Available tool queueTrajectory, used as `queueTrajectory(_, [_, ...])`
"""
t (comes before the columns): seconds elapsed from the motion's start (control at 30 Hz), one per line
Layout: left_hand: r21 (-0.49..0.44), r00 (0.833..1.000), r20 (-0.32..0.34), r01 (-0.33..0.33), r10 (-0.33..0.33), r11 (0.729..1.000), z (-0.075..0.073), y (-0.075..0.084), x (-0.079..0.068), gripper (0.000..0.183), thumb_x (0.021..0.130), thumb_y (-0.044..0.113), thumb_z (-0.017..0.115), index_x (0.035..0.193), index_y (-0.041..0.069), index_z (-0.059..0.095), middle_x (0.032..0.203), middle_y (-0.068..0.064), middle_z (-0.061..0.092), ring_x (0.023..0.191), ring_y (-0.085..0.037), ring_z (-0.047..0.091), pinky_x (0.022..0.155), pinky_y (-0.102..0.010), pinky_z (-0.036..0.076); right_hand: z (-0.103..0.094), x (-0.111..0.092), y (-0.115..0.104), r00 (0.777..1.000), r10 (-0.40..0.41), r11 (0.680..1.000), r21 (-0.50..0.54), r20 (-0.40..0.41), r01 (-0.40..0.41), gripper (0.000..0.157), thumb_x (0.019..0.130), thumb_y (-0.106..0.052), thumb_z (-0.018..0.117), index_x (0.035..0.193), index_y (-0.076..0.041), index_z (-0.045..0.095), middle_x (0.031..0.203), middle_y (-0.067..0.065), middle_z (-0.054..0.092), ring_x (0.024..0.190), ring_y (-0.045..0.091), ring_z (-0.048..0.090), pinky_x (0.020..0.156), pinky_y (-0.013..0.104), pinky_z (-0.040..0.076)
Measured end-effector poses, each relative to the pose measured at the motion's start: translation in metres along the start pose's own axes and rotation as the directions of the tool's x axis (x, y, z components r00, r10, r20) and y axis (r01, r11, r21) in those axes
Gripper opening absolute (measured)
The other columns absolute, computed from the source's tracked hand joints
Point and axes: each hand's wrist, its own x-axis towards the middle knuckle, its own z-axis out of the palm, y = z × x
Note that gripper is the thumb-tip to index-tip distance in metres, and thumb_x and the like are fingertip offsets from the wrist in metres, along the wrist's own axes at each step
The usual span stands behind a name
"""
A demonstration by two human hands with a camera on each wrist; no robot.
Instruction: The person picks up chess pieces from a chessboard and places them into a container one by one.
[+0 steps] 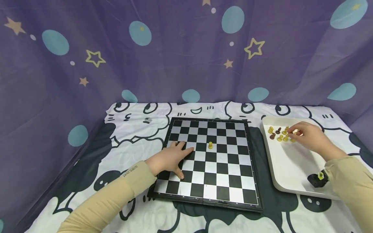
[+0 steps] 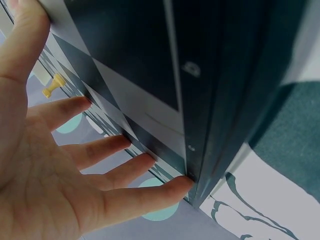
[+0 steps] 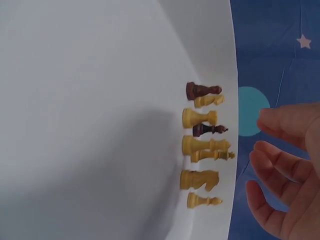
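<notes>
My left hand (image 1: 173, 158) lies at the left side of a black-and-white chessboard (image 1: 222, 178), its fingers spread and fingertips at the squares and border. A yellow chess piece (image 1: 210, 145) stands alone on the board, right of that hand; the left wrist view shows it past the fingers. My right hand (image 1: 310, 137) is over the far part of a white tray (image 1: 294, 173), above a group of chess pieces. In the right wrist view its fingers (image 3: 272, 172) are loosely bent and apart, with nothing seen between them. Yellow pieces, including a knight (image 3: 200, 180), stand among dark brown pieces (image 3: 202, 90).
A white cloth (image 1: 140, 124) with black cartoon faces covers the table. Behind it hangs a purple curtain (image 1: 180, 64) with stars and blue spots. The tray's raised rim (image 1: 269, 166) stands right of the board. A black wrist device (image 1: 317, 180) shows by the right sleeve.
</notes>
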Motion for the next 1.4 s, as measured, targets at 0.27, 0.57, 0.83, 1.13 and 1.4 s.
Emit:
queueTrajectory(0.27, [0.007, 1.0, -0.007, -0.008, 0.008, 1.0, 0.0, 0.0, 0.0, 0.107, 0.06, 0.048, 0.084, 0.149, 0.02, 0.032, 0.152, -0.02, 0.027, 0.135, -0.044, 0.028, 0.095, -0.052, 0.045, -0.006, 0.003, -0.023, 0.999, -0.047, 0.999, -0.01, -0.013, 0.047, 0.007, 0.079, -0.006, 0.071, 0.086, -0.005, 0.071, 0.085, 0.01, 0.066, 0.068, 0.009, 0.053, 0.058, 0.029, 0.042])
queueTrajectory(0.57, [0.004, 1.0, -0.002, -0.004, 0.004, 1.0, 0.0, 0.0, 0.0, 0.106, 0.06, 0.048, 0.084, 0.149, 0.021, 0.032, 0.152, -0.019, 0.026, 0.136, -0.044, 0.027, 0.097, -0.052, 0.044, -0.008, 0.006, -0.045, 0.992, -0.126, 0.991, 0.044, -0.027, 0.127, 0.008, 0.078, -0.003, 0.071, 0.084, -0.008, 0.069, 0.083, 0.004, 0.063, 0.065, -0.004, 0.045, 0.056, 0.024, 0.041])
queueTrajectory(0.83, [0.007, 1.0, 0.005, 0.003, -0.003, 1.0, 0.0, 0.001, 0.0, 0.106, 0.062, 0.047, 0.084, 0.149, 0.022, 0.031, 0.152, -0.019, 0.025, 0.136, -0.044, 0.026, 0.095, -0.052, 0.045, -0.006, 0.01, -0.065, 0.983, -0.184, 0.977, 0.1, -0.027, 0.186, 0.011, 0.078, 0.0, 0.071, 0.087, -0.006, 0.07, 0.086, 0.002, 0.066, 0.067, -0.006, 0.049, 0.059, 0.025, 0.048])
queueTrajectory(1.13, [-0.005, 1.0, 0.0, 0.015, -0.015, 1.0, -0.001, 0.001, 0.0, 0.106, 0.062, 0.045, 0.084, 0.15, 0.022, 0.031, 0.153, -0.019, 0.025, 0.136, -0.043, 0.026, 0.096, -0.053, 0.044, -0.001, 0.016, -0.086, 0.97, -0.24, 0.966, 0.091, -0.033, 0.243, 0.011, 0.077, -0.004, 0.075, 0.087, -0.008, 0.071, 0.093, 0.005, 0.064, 0.07, 0.008, 0.054, 0.06, 0.027, 0.048])
queueTrajectory(1.4, [0.006, 1.0, 0.011, 0.009, -0.009, 1.0, -0.002, 0.001, -0.001, 0.106, 0.062, 0.046, 0.084, 0.15, 0.022, 0.03, 0.153, -0.019, 0.024, 0.136, -0.044, 0.025, 0.096, -0.052, 0.045, 0.005, 0.022, -0.107, 0.978, -0.203, 0.973, 0.127, 0.052, 0.195, 0.011, 0.082, -0.008, 0.072, 0.092, -0.004, 0.07, 0.095, 0.008, 0.063, 0.075, 0.017, 0.058, 0.067, 0.037, 0.052])
